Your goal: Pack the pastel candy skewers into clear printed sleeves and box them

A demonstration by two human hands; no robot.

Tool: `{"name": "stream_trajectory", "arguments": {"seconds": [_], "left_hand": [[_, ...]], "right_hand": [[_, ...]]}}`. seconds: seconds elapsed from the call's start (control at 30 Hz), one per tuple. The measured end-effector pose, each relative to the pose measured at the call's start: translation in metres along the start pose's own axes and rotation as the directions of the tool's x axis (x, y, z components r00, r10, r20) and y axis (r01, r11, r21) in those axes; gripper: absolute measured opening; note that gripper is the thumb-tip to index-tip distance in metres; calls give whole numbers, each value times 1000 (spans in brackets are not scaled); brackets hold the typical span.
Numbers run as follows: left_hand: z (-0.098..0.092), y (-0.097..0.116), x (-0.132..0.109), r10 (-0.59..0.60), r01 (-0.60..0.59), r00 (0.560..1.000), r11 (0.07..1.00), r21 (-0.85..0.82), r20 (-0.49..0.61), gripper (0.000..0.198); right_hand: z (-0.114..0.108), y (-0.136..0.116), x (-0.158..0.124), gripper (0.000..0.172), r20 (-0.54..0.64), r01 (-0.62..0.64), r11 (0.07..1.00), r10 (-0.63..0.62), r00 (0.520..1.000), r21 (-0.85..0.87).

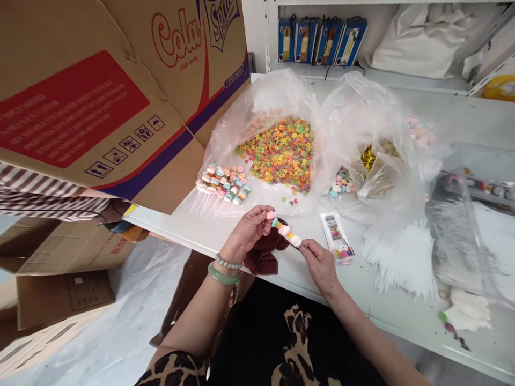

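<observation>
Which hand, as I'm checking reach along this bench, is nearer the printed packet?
Right. The right hand sits just left of the printed packet, not touching it. The left hand is farther left, beyond the candy stick that both hands hold.

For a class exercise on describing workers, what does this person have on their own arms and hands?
The left hand and right hand are bare, without gloves. The left wrist wears a smooth pale green bangle and a bracelet of pale grey beads. A leopard-print sleeve covers the upper left arm.
</observation>
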State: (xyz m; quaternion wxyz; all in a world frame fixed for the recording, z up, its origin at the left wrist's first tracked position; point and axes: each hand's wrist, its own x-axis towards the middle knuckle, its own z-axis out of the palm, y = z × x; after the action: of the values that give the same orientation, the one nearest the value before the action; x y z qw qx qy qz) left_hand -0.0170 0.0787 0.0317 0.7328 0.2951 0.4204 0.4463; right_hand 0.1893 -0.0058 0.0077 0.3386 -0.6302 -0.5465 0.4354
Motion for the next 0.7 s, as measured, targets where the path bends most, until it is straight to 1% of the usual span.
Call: {"name": "stream_trajectory", "arguments": {"seconds": [0.1, 0.13, 0.23, 0.33, 0.4, 0.5, 0.6, 0.7], "left_hand": [[9, -21, -10, 9, -9, 999, 1000, -1, -34, 24], [11, -26, -12, -4, 2, 999, 1000, -23, -47, 23], [17, -39, -18, -67, 55, 995, 986, -159, -71, 25], [27, -49, -27, -84, 71, 995, 973, -219, -50, 28], [33, -54, -34, -45, 39, 999, 980, -197, -25, 29], [39, -59, -42, 14, -18, 999, 990, -142, -29, 32], [41, -60, -47, 7, -10, 999, 997, -82, -39, 37], [40, -62, -49, 15, -19, 998, 998, -62, -67, 38]], "right_hand": [[-7, 7, -13, 23, 9, -27, 998, 27, 1000, 57], [-9, 9, -17, 23, 8, -32, 997, 32, 999, 76], [-13, 13, -29, 23, -7, -36, 992, 38, 999, 123], [-15, 15, -39, 22, -29, -18, 991, 22, 999, 134], [-18, 15, -45, 21, -48, -9, 992, 15, 999, 123], [-23, 16, -53, 21, -60, -13, 994, 20, 998, 110], [-27, 20, -60, 20, -54, -10, 994, 16, 998, 109], [-28, 23, -65, 20, -61, 14, 995, -8, 998, 98]]}}
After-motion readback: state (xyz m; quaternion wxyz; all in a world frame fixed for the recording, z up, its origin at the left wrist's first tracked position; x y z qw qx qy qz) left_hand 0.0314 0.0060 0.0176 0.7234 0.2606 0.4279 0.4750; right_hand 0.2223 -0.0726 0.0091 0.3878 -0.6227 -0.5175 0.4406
